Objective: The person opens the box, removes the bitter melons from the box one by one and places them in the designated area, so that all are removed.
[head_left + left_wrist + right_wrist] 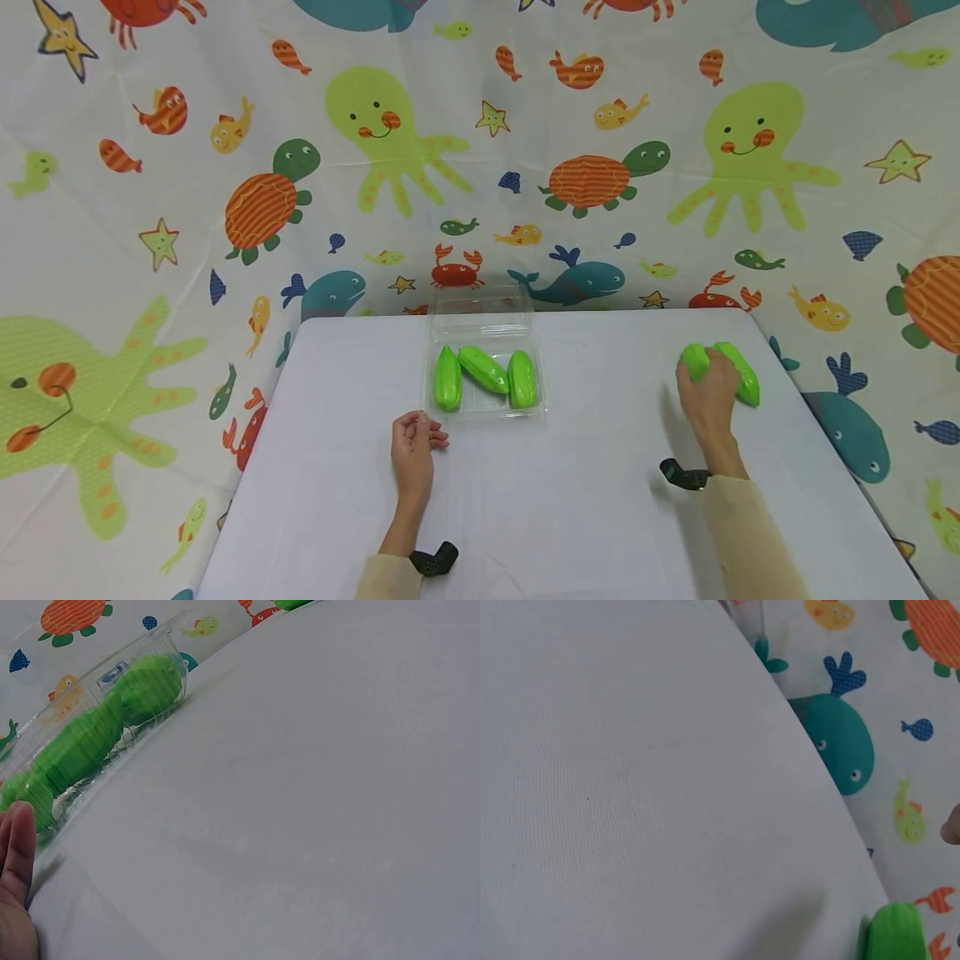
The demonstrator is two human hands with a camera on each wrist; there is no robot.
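Right now, your right hand (707, 398) is at the right side of the white tabletop (570, 483), its fingers curled round a bright green vegetable (695, 361). Just beside that, a second green vegetable (741, 375) lies at a slant near the tabletop's right edge. Your left hand (414, 454) is loosely curled and has hold of nothing, by the near left corner of a clear plastic container (480, 406); you cannot tell whether the fingers touch it. Inside the container lie a left vegetable (447, 379), a slanting middle vegetable (483, 369) and a right vegetable (522, 380). Its clear lid (480, 312) is folded back on the far side, before a sea-animal cloth (450, 62).
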